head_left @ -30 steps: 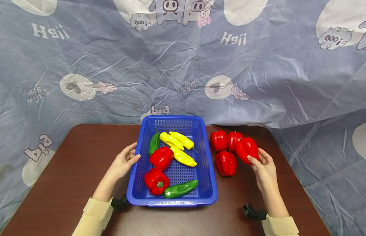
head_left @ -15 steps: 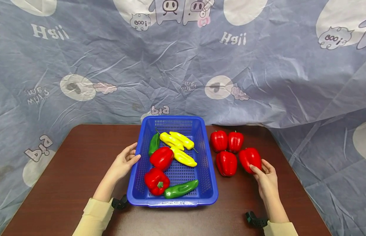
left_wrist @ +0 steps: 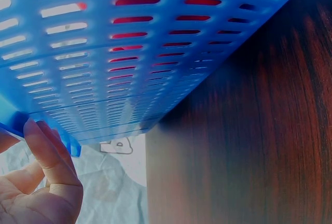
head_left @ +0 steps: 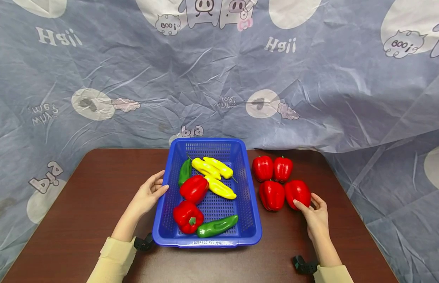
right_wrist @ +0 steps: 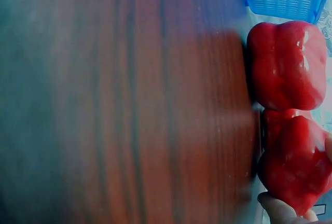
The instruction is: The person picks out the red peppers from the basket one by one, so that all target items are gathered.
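Note:
My left hand (head_left: 147, 196) grips the left rim of a blue perforated plastic basket (head_left: 255, 220); in the left wrist view the fingers (left_wrist: 46, 151) curl at that rim. My right hand (head_left: 317, 218) holds a red bell pepper (head_left: 298, 193) by its right side, thumb in front. It sits low at the tabletop, right beside another red bell pepper (head_left: 272, 196). Two more red bell peppers, one at the back left (head_left: 263, 168) and one to its right (head_left: 283, 169), stand behind them. In the right wrist view, the held pepper (right_wrist: 296, 164) partly hides one behind it.
Inside the basket lie two red bell peppers (head_left: 188, 217), several yellow peppers (head_left: 221, 189), a green pepper (head_left: 217, 226) at the front and another green pepper (head_left: 185, 172) at the back left. A grey patterned cloth (head_left: 134, 78) hangs behind the brown table (head_left: 81, 220).
The right hand has lowered its red bell pepper from over the rear one toward the near right, then left against the front pepper. My left hand and the basket stay put.

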### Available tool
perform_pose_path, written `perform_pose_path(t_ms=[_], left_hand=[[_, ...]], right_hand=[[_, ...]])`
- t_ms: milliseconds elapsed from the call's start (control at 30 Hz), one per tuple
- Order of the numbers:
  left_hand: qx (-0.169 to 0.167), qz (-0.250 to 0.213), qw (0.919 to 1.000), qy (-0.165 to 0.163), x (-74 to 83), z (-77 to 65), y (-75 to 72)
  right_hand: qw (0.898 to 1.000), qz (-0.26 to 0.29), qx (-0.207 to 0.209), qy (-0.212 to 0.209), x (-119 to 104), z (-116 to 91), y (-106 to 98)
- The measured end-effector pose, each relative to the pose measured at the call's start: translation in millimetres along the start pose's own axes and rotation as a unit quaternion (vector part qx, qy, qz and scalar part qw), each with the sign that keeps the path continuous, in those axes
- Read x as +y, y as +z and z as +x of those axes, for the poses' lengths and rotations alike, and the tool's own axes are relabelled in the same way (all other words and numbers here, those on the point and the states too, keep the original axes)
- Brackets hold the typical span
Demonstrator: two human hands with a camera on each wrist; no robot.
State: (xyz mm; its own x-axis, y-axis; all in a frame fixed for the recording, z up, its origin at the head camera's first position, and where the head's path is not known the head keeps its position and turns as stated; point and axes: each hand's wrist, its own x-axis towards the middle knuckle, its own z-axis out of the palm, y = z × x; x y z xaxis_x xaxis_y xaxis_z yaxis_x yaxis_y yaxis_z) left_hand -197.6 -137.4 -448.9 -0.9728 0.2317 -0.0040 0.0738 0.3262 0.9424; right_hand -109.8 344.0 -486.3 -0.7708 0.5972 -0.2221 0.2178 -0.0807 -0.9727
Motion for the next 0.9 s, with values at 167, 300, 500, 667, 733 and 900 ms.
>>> perform_pose_path(t_ms=[167, 300, 500, 667, 733, 900], left_hand=[[-0.003, -0.006, 1.0, -0.002, 0.0, 0.0, -0.2], [-0.005, -0.01, 0.9999, -0.005, 0.5, -0.4, -0.2], [-0.005, -0.012, 0.9999, -0.008, 1.4, -0.7, -0.8], [-0.007, -0.011, 0.9999, -0.008, 1.3, -0.8, -0.8], [-0.008, -0.01, 0.9999, -0.007, 1.1, -0.5, -0.8], [-0.008, -0.011, 0.9999, -0.005, 0.6, -0.4, -0.8]], right_hand=[[0.999, -0.038, 0.003, -0.027, 1.8, -1.0, 4.0], [0.993, -0.085, 0.024, -0.076, 4.7, -1.4, 7.1], [0.977, -0.161, 0.036, -0.133, 7.1, -3.6, 9.7], [0.973, -0.19, 0.032, -0.124, 6.3, -4.6, 10.2], [0.974, -0.19, 0.026, -0.121, 6.2, -4.8, 10.2], [0.976, -0.187, 0.019, -0.113, 5.6, -5.8, 10.5]])
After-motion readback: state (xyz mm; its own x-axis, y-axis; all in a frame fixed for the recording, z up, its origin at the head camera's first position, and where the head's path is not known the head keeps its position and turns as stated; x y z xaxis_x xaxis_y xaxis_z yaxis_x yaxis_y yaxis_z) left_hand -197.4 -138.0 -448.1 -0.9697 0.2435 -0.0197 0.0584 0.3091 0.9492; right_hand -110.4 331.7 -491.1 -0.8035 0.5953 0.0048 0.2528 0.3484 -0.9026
